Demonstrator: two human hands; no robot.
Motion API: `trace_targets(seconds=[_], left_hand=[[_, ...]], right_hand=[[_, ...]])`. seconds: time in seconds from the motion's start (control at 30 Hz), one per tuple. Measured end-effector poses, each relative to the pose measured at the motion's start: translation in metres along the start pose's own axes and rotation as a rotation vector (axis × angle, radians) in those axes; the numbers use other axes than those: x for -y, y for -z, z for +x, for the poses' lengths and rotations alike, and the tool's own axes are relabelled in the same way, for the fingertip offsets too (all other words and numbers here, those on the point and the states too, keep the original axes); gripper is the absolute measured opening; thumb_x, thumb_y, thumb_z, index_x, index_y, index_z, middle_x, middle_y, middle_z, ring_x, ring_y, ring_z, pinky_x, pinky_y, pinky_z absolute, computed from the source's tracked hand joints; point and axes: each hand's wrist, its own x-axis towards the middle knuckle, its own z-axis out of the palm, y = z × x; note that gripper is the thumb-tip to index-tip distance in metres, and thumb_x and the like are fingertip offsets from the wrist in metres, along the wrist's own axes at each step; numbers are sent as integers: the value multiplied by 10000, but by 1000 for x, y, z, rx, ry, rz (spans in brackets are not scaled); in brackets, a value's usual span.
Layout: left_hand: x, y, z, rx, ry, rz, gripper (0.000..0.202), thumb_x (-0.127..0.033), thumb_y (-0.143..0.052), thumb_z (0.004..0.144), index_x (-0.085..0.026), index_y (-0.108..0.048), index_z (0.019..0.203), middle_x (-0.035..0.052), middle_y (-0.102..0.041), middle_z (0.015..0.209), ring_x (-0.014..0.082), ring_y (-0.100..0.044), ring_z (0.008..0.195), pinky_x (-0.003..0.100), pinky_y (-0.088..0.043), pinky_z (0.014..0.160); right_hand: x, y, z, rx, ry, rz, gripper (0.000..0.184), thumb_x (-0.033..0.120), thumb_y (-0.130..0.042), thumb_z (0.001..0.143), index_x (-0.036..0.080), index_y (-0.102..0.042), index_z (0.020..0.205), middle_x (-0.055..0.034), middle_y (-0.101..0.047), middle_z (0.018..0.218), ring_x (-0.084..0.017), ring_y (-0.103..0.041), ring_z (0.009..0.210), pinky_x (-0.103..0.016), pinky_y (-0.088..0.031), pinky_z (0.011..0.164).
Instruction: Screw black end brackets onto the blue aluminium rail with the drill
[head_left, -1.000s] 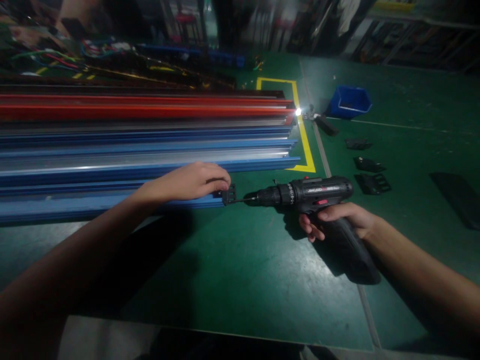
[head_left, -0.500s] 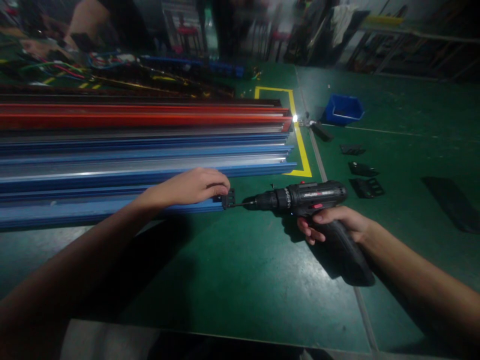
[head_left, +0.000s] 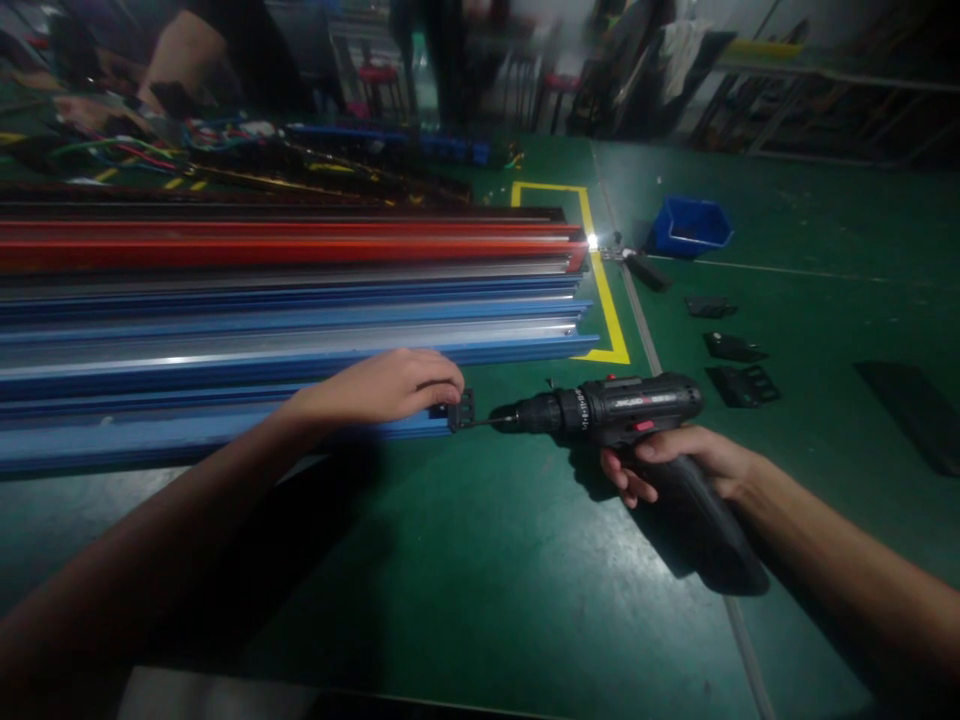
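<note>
My left hand (head_left: 390, 385) rests on the end of the nearest blue rail (head_left: 187, 432), fingers curled down and pinching a small black end cap (head_left: 462, 410) against the rail's end. My right hand (head_left: 675, 458) is wrapped round the grip of a black cordless drill (head_left: 630, 412), which lies level and points left. The drill's bit touches the black end cap.
Long blue, silver and red rails (head_left: 285, 290) lie stacked across the green table. A blue bin (head_left: 690, 226) and several black parts (head_left: 739, 383) sit to the right, beside yellow floor tape (head_left: 600, 290). Another person's arm (head_left: 176, 55) and coloured wires show at the far left.
The hands and drill hold the same pose at the rail's end; only the view has shifted slightly.
</note>
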Motion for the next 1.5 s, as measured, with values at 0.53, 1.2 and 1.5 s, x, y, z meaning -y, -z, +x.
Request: trace_targets(seconds=[0.53,1.2,1.5], left_hand=[[-2,-1,-1,-3,8,18,343,-403,-463,1097,-209,-744,1127,42,-745,1118,187,-675,1031,304,-469,948],[0,-2,0,-28,-28,41,351,-410,-455,1097,-201,-738,1098,46,-747,1065,185,-684,971,299,-482,902],[1,-2,0,-22,-16,34,359,-427,-452,1097,-214,-742,1091,41,-748,1058,184,-683,965,300,-483,893]], right_hand=[[1,7,1,77,-22,31,378,316,-688,973,32,-716,1222,-155,-753,1116,-194,-744,932,-351,-584,941],[2,6,2,63,-29,15,357,322,-707,957,48,-723,1186,-144,-757,1115,-193,-748,941,-342,-596,931],[3,1,3,66,-1,3,333,292,-689,973,37,-741,1178,-137,-768,1111,-189,-758,944,-319,-598,928]])
